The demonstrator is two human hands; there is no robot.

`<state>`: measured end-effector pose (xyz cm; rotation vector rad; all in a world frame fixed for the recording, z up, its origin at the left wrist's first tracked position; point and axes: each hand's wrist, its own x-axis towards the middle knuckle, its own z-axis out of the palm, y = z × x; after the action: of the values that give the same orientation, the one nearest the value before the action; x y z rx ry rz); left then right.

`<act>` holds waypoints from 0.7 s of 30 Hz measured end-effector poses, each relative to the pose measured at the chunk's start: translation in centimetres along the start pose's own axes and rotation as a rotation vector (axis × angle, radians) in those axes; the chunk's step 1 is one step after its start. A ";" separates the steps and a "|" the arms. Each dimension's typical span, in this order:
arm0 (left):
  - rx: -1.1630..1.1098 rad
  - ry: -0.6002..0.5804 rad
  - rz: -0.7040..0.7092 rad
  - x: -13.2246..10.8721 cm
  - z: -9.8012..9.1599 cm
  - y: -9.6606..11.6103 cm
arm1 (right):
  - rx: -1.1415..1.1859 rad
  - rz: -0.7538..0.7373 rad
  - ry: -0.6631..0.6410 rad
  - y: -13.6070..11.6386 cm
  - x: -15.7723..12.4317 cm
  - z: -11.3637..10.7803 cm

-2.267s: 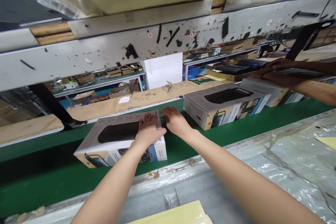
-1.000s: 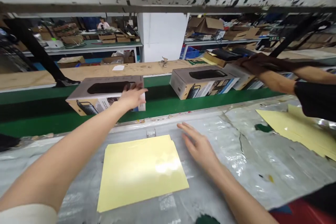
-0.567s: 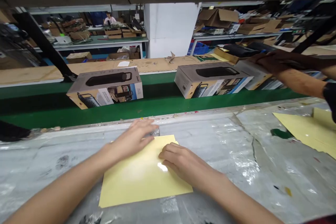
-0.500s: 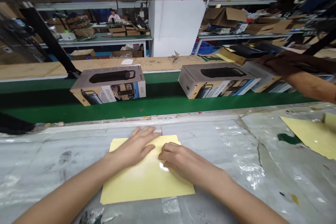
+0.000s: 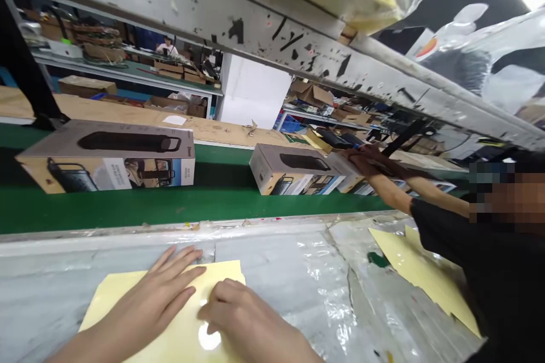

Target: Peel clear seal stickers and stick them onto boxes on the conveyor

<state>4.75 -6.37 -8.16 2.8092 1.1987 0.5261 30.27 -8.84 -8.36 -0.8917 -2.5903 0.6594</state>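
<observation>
A glossy yellow sheet [image 5: 179, 317] lies on the plastic-covered workbench in front of me, its lower part cut off by the picture's edge. My left hand [image 5: 159, 295] rests flat on its left side, fingers spread. On the right half, my right hand [image 5: 251, 317] touches the sheet with curled fingers pressed together. Whatever those fingertips may hold is hidden. A bright white spot shines on the sheet just below them.
Beyond the bench, a green conveyor belt [image 5: 217, 198] carries printed boxes [image 5: 140, 142]. At right, a co-worker in a black shirt [image 5: 460, 255] reaches over more boxes. Another yellow sheet [image 5: 421, 264] lies by that person. A paint-specked shelf beam [image 5: 298, 39] crosses overhead.
My view has swung right and upward, bringing the co-worker's body and the overhead shelf into sight. Both hands keep nearly the same pose on the yellow sheet.
</observation>
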 end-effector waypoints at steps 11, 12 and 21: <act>-0.091 -0.283 -0.104 1.0 -2.0 1.7 | 0.067 0.074 -0.028 -1.4 0.5 -1.1; -0.093 -0.285 -0.107 1.0 -2.0 1.8 | 0.077 0.074 -0.025 -1.4 0.4 -1.0; -0.106 -0.240 -0.084 0.9 -1.9 1.9 | 0.094 0.056 0.023 -1.1 0.0 -0.4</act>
<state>6.00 -7.21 -5.77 2.6280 1.1953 0.2320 29.91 -9.52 -7.50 -0.9394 -2.4991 0.7749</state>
